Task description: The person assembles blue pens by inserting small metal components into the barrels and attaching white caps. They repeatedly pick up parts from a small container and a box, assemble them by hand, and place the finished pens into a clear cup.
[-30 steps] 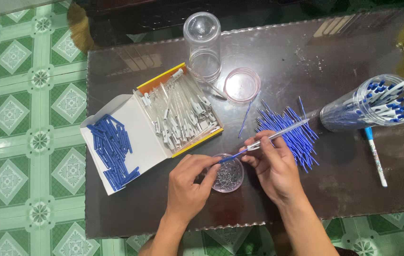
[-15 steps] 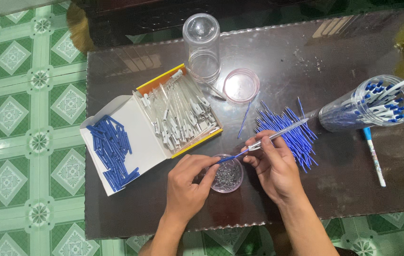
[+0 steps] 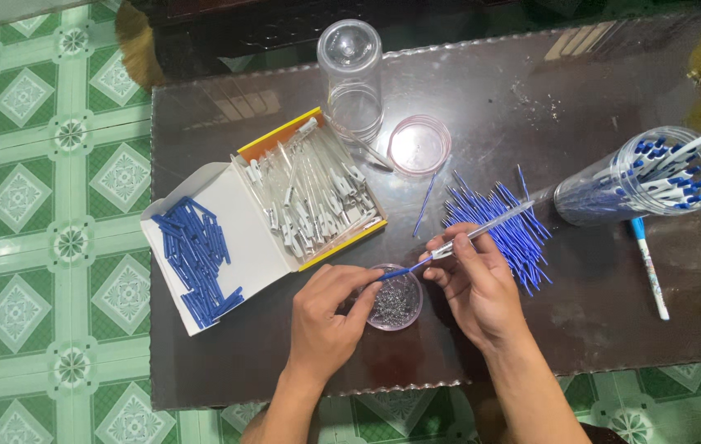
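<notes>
Pen [image 3: 482, 232], one, clear-barrelled, is pinched by the right hand [image 3: 475, 284] near the table's [image 3: 531, 90] front edge; the left hand [image 3: 327, 316] grips its blue refill over one small dish [image 3: 395, 306]. Beyond: one open box [image 3: 260, 238], two clear jars [image 3: 353, 78].

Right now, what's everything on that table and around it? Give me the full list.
clear pen barrel: one, clear, held in the right hand
blue refill: one, blue, between both hands over the dish
small dish: one, clear, filled with tiny metal parts, near edge
open box: one, white with yellow rim; clear barrels in the tray, blue caps on the flap
blue refill pile: many, blue, behind the right hand
round lid: one, pinkish clear, table centre
upright jar: one, clear, far edge
lying jar: one, clear, holding finished blue-and-white pens, right side
loose pen: one, white and blue, right side
table: one, dark glossy
floor: green patterned tiles
left hand: pinching the refill
right hand: gripping the barrel
</notes>
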